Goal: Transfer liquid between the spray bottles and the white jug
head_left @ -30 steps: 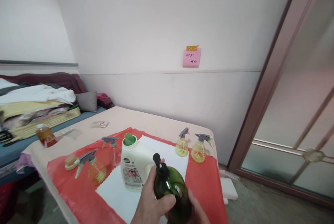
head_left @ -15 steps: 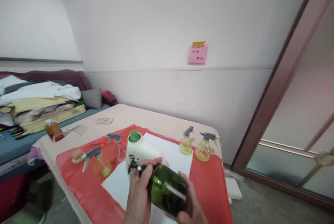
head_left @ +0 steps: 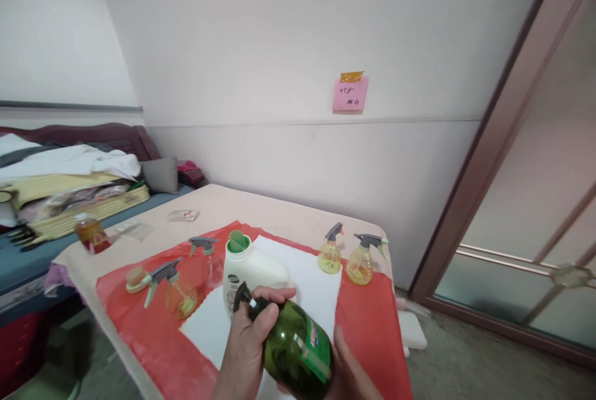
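Observation:
A dark green pump bottle (head_left: 293, 341) with a black pump head is held tilted over the front of the table, its green label facing up. My left hand (head_left: 254, 338) is closed around its neck and shoulder, just below the pump. Against the bottle's base end rests my right hand (head_left: 349, 366), its fingers partly hidden at the lower edge. Right behind the bottle stands a white jug (head_left: 254, 272) with a green cap or cup in its mouth. A white cloth (head_left: 314, 269) lies beneath the jug.
Two yellowish spray bottles (head_left: 359, 263) stand at the right, and an orange-tinted one (head_left: 180, 297) and a clear pinkish one (head_left: 213, 266) at the left. A small round brush (head_left: 136, 280) lies on the red sheet (head_left: 153, 344). Farther left is an amber bottle (head_left: 92, 235).
The green bottle has rolled in my hands, bringing its green label into view. The pump head has turned too. The view has shifted slightly.

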